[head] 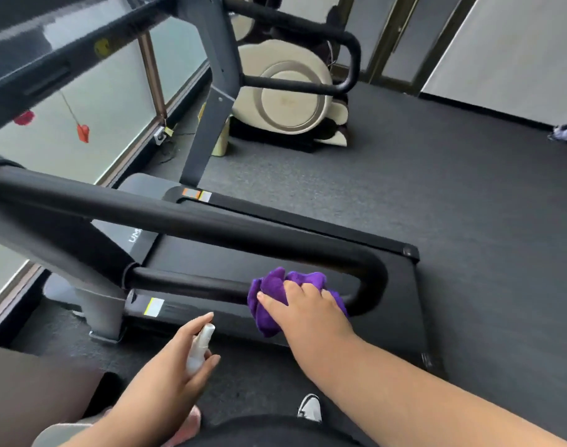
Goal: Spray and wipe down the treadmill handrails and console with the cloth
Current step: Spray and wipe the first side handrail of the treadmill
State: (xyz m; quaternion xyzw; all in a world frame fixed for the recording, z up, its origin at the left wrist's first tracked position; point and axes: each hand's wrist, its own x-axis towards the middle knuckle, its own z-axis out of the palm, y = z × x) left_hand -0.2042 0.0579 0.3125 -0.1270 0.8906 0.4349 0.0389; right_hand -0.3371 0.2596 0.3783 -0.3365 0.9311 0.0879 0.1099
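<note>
A black padded treadmill handrail (192, 221) loops from the left into a U-bend at the right and back along a lower bar (185, 282). My right hand (308, 309) grips a bunched purple cloth (271, 304) wrapped on the lower bar next to the bend. Lower down, my left hand (175, 366) holds a small white spray bottle (200, 348), nozzle toward the rail, index finger stretched along its top. The console edge (33, 62) runs across the upper left, blurred.
The treadmill deck (308, 253) lies under the rail on dark carpet. The far handrail (308, 56) and a grey upright (211, 101) stand beyond. A cream-coloured machine (288, 95) sits behind. A glass wall (98, 124) lies left. My shoe (309, 408) shows below.
</note>
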